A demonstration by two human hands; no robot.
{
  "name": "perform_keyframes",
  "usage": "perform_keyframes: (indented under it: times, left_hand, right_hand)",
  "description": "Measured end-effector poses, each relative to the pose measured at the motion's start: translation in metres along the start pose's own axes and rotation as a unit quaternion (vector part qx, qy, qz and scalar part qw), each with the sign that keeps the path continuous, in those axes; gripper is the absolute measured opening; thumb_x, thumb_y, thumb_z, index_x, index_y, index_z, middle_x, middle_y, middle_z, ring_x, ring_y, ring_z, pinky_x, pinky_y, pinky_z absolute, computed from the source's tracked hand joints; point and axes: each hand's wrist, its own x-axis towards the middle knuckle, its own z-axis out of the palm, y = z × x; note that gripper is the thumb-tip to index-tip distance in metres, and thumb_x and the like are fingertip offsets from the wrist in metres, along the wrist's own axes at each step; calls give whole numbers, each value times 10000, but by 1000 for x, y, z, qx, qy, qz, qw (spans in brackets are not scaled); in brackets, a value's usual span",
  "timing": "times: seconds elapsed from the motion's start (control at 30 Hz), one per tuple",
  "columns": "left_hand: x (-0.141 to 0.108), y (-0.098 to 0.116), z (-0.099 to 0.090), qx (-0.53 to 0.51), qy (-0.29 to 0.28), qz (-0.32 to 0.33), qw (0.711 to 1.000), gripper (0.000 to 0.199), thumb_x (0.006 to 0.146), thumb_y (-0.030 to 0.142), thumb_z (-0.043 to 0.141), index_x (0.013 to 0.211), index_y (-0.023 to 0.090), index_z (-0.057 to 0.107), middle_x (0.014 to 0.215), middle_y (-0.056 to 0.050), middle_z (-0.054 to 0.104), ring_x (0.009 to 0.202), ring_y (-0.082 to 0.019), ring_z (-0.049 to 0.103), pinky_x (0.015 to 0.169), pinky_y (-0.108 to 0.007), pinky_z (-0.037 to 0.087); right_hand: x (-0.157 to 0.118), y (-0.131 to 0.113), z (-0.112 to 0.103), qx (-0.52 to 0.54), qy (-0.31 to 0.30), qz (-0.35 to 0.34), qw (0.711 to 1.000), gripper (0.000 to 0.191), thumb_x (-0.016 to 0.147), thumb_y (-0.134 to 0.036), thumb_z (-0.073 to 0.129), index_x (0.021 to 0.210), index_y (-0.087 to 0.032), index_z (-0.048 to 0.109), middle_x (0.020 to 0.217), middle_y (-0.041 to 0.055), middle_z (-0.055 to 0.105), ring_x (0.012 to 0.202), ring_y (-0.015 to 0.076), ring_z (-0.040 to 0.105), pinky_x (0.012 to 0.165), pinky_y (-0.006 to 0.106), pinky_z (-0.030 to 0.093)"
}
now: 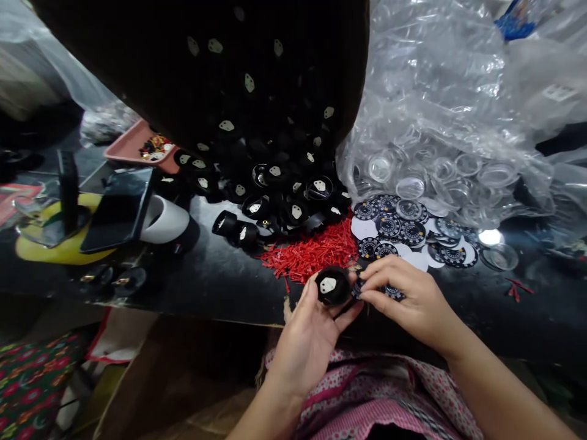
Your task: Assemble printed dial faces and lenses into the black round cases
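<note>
My left hand (305, 342) is closed around a round black gauge housing (334, 286), its open side up and a white plate with small holes showing inside. Close beside it, my right hand (408, 296) pinches a black printed dial (357, 287) by its edge, partly hidden by the fingers. Just beyond my hands lies a heap of red pointers (307, 253). More black and white dials (389, 226) are spread to the right of that heap. Several other black housings (296, 211) are piled behind the pointers, spilling from a large dark sack (293, 73).
Clear round covers (410, 186) lie in a plastic bag (431, 73) at the back right. On the left are a phone (120, 211), a white cup-like piece (169, 220), a yellow base (50, 247) and a pink tray (126, 143). The table's front edge (202, 313) runs near me.
</note>
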Motion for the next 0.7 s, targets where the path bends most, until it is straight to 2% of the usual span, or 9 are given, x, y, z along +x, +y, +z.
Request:
perform_keyframes:
  times: [0.07, 0.13, 0.2, 0.27, 0.4, 0.53, 0.6, 0.7]
  left_hand:
    - [-3, -7, 1, 10, 8, 34, 999, 337, 899, 482, 651, 1065, 190, 679, 1115, -99, 759, 1079, -257, 706, 968, -439, 559]
    - [-5, -13, 2, 23, 10, 86, 996, 314, 880, 467, 683, 1039, 197, 707, 1092, -82, 766, 1100, -262, 701, 977, -424, 560]
    - [-6, -17, 3, 29, -8, 116, 993, 304, 887, 456, 679, 1062, 210, 716, 1115, -78, 765, 1133, -262, 690, 984, -416, 560]
    - [-5, -19, 4, 29, -11, 127, 991, 299, 906, 443, 657, 1098, 221, 711, 1143, -78, 760, 1158, -253, 680, 988, -409, 559]
    - [-1, -17, 6, 50, 15, 103, 993, 293, 929, 404, 636, 1169, 247, 699, 1214, -66, 739, 1184, -239, 666, 1025, -411, 534]
    - [0, -20, 6, 97, -13, 73, 993, 323, 924, 400, 639, 1232, 312, 683, 1365, -39, 663, 1324, -261, 564, 1089, -432, 483]
    - [-1, -22, 4, 140, -12, 88, 986, 337, 917, 410, 646, 1243, 333, 682, 1410, -29, 630, 1359, -266, 530, 1129, -438, 442]
    - [0, -23, 0, 204, -4, 105, 973, 339, 912, 403, 654, 1244, 345, 688, 1421, -24, 622, 1376, -259, 512, 1183, -432, 370]
  right_hand:
    - [-1, 2, 2, 0, 2, 25, 1000, 104, 933, -227, 622, 1014, -232, 687, 1077, 76, 690, 1029, 214, 656, 882, 383, 558]
    - [-3, 4, 5, 7, 24, 93, 995, 242, 927, -235, 615, 1166, -246, 652, 1184, 89, 662, 1095, 229, 638, 916, 411, 553]
    - [-5, 4, 8, 33, 41, 178, 983, 301, 922, -269, 622, 1222, -248, 627, 1164, 82, 671, 1047, 226, 657, 880, 404, 566]
    - [-6, 2, 9, 55, 50, 226, 971, 258, 930, -288, 610, 1182, -250, 653, 1048, 53, 700, 944, 209, 677, 837, 387, 569]
    - [-2, -10, 7, 45, 71, 186, 979, 215, 954, -253, 578, 1123, -276, 708, 937, 22, 686, 878, 184, 667, 824, 354, 554]
    - [5, -19, 11, 22, 46, 116, 992, 246, 957, -180, 545, 1105, -275, 717, 984, 38, 660, 915, 179, 652, 818, 336, 549]
    - [8, -20, 14, -3, 40, 127, 991, 222, 946, -176, 556, 1094, -261, 698, 956, 37, 644, 874, 176, 640, 791, 333, 545]
    - [9, -19, 15, -6, 35, 189, 981, 111, 929, -214, 583, 1018, -231, 647, 898, 27, 649, 791, 170, 627, 732, 325, 531]
